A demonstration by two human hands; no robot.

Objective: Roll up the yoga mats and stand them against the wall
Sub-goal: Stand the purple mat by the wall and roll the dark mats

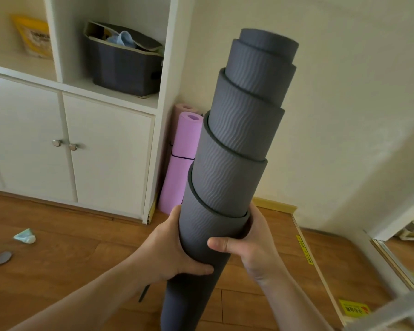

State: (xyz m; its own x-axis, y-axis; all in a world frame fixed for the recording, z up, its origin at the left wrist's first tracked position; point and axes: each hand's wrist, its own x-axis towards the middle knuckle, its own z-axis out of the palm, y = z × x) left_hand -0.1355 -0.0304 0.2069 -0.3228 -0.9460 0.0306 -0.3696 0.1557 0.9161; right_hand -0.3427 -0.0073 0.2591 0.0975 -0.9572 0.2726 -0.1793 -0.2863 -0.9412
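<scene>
Soft, even daylight, sharp centre, wide-angle bending and slight blur at the edges.

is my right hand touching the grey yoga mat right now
Touching. The head view shows the right hand wrapped around the rolled grey yoga mat, thumb pressed on its front.

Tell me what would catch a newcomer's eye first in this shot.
First the grey yoga mat, held upright mid-frame, its roll telescoped so the inner layers step upward like a spyglass. The left hand and right hand grip it low, from either side. Behind it, a rolled purple mat stands in the corner between the white cabinet and the wall.
</scene>
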